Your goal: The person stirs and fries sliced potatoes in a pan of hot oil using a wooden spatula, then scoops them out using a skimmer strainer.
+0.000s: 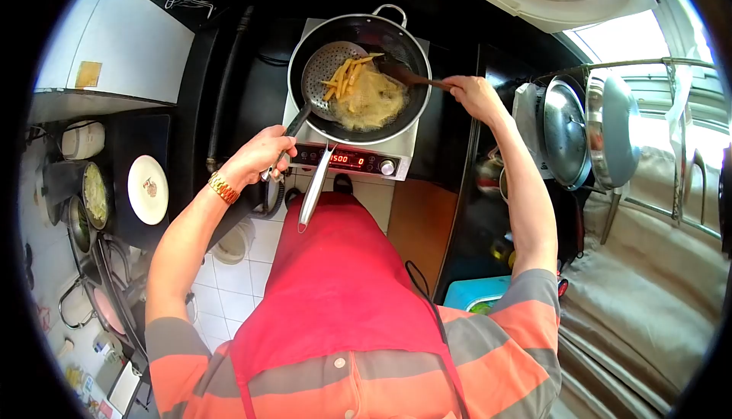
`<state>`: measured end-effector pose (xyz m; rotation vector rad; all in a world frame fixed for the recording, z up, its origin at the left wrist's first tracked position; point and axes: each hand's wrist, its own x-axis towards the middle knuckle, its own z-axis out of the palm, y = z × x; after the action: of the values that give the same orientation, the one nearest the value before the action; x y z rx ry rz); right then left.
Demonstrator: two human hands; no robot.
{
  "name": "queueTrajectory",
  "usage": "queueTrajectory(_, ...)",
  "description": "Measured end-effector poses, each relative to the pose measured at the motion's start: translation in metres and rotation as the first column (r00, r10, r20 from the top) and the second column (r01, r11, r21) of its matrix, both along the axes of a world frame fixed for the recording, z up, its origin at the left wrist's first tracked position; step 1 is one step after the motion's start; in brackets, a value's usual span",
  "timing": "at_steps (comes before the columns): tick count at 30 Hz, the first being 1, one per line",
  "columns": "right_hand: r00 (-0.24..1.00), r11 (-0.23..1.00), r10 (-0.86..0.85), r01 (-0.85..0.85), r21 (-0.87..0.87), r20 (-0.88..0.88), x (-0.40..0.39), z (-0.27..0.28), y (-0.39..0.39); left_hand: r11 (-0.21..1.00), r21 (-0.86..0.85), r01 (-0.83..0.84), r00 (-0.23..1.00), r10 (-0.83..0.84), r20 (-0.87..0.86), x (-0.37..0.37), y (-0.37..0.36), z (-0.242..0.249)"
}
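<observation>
A black wok (415, 114) with bubbling oil (374, 106) sits on an induction cooker (404, 161) whose red display is lit. My left hand (268, 152) is closed round the dark handle of a perforated skimmer (319, 68). The skimmer's round head is inside the wok at the left, with yellow fries (347, 80) on and beside it. On the right, my right hand (474, 97) grips the handle of a brown wooden spatula (415, 78), its dark blade in the wok next to the fries.
The wok's metal handle (314, 190) points toward my red apron. A white plate (148, 189) lies on the left counter. Metal lids (566, 133) stand in a rack at the right, and a blue container (474, 292) is lower right.
</observation>
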<state>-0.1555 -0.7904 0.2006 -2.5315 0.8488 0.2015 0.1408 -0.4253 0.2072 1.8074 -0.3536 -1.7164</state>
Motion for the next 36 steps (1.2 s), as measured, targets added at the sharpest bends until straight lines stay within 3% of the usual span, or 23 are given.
queueTrajectory(1, 1.000, 1.000, 0.000, 0.000, 0.000, 0.001, -0.004, 0.004, 0.007, 1.000, 0.000, 0.000, 1.000, 0.000, 0.001, -0.003, 0.001, -0.003)
queueTrajectory(3, 0.992, 0.976, -0.114, 0.121, 0.182, -0.051, -0.013, 0.013, 0.022, 0.994, -0.018, -0.112, 0.994, 0.111, -0.022, -0.010, 0.003, -0.015)
queueTrajectory(5, 0.993, 0.967, -0.113, 0.119, 0.227, -0.040, -0.017, 0.027, 0.041, 0.996, -0.025, -0.090, 0.996, 0.090, -0.014, -0.009, 0.003, -0.019)
queueTrajectory(8, 0.985, 0.947, -0.162, 0.174, 0.271, -0.067, -0.012, 0.042, 0.073, 0.978, 0.014, -0.207, 0.954, 0.204, -0.221, -0.017, 0.004, -0.019)
queueTrajectory(15, 0.971, 0.931, -0.238, 0.224, 0.288, 0.015, 0.006, 0.049, 0.100, 0.944, 0.004, -0.329, 0.884, 0.310, -0.350, -0.015, 0.009, -0.032)
queueTrajectory(18, 0.949, 0.980, -0.183, 0.156, 0.122, 0.257, 0.018, 0.029, 0.087, 0.932, 0.006, -0.364, 0.867, 0.341, -0.363, -0.015, 0.011, -0.028)
queueTrajectory(20, 0.935, 0.988, -0.153, 0.147, 0.040, 0.320, 0.026, 0.016, 0.074, 0.946, -0.048, -0.322, 0.915, 0.298, -0.272, -0.016, 0.010, -0.023)
queueTrajectory(23, 0.926, 0.965, 0.041, 0.062, -0.257, 0.376, 0.041, -0.004, 0.044, 0.957, -0.096, -0.275, 0.954, 0.259, -0.151, -0.011, 0.010, -0.018)
queueTrajectory(24, 0.960, 0.964, -0.016, 0.089, -0.249, 0.281, 0.048, 0.002, 0.040, 0.965, -0.110, -0.236, 0.969, 0.226, -0.100, -0.007, 0.010, -0.018)
queueTrajectory(27, 0.978, 0.954, 0.008, 0.055, -0.295, 0.209, 0.059, -0.001, 0.020, 0.991, -0.070, -0.111, 0.993, 0.108, -0.037, 0.008, 0.008, -0.019)
queueTrajectory(29, 0.981, 0.960, 0.006, 0.049, -0.276, 0.194, 0.055, -0.007, 0.008, 0.985, -0.109, -0.133, 0.991, 0.135, 0.014, 0.011, 0.004, -0.015)
queueTrajectory(36, 0.996, 0.994, -0.087, 0.087, -0.061, 0.014, 0.011, 0.005, 0.011, 0.999, -0.031, 0.010, 1.000, -0.010, 0.021, 0.011, 0.003, -0.008)
